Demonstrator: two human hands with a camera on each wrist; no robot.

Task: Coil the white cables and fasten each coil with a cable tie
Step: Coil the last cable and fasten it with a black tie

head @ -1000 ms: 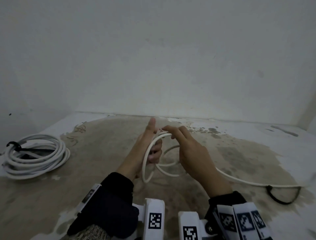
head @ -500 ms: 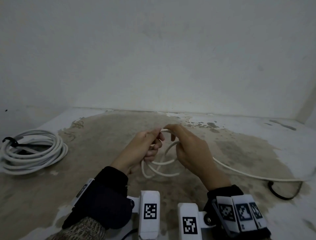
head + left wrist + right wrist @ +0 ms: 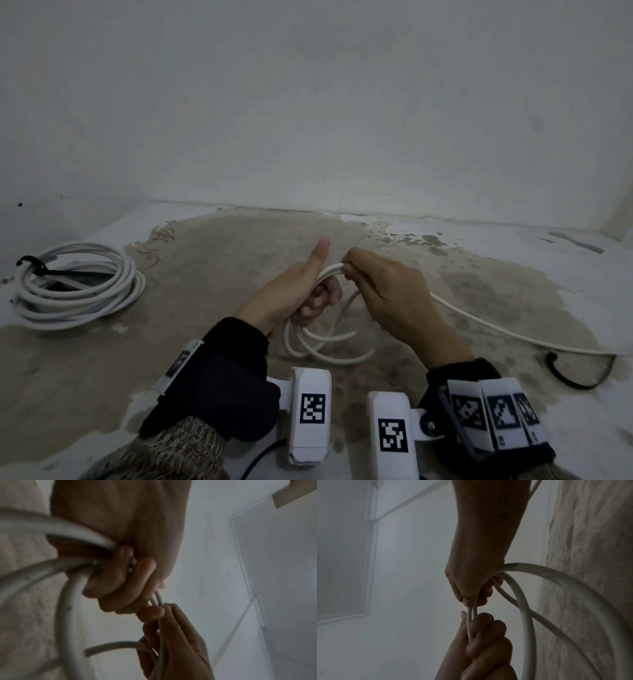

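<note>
Above the floor (image 3: 205,349) | left hand (image 3: 291,294) grips white cable (image 3: 329,346) loops, thumb raised | right hand (image 3: 387,291) pinches next turn | lay loops equal, no twist.

Seen from the wrist, the left hand (image 3: 120,555) grips several loops of white cable (image 3: 51,566), fingers (image 3: 120,585) curled round the bundle as the loops arc away from the palm. Just past its fingertips, the right hand (image 3: 176,646) pinches two strands of the same cable. A cut end (image 3: 89,652) juts out beside the right hand.
</note>
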